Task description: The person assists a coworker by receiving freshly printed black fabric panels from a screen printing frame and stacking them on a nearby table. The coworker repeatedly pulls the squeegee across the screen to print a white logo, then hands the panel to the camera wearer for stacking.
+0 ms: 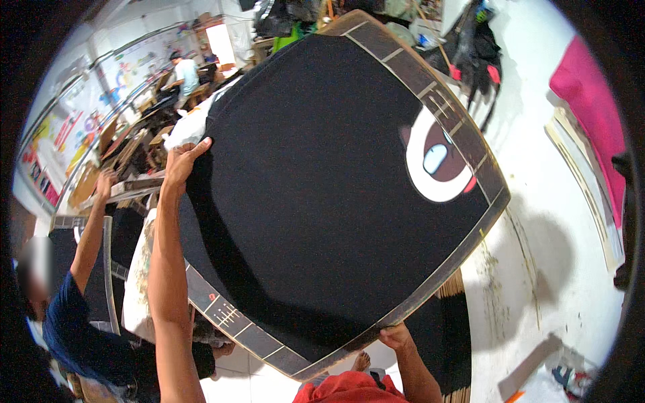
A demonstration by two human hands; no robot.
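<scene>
A large flat board (482,176) with dark, line-marked borders fills the middle, tilted in front of me. Black cloth (322,174) lies across it, and a printed cartoon figure (437,158) in white, brown and red shows at its right side. My left hand (181,164) is closed at the upper left on the cloth's edge, thumb on top. Beneath that edge, a dark shadow falls across the cloth. At the board's lower right edge, my right hand (398,337) grips the rim from below; some of its fingers are hidden behind the board.
To the left, a co-worker in a navy sleeve (84,322) stands close by, beside another bordered board (107,275). A stack of boards with black cloth (450,342) stands at lower right. Pink cloth (594,127) hangs by the white wall. Farther back, another person (186,74) is at a bench.
</scene>
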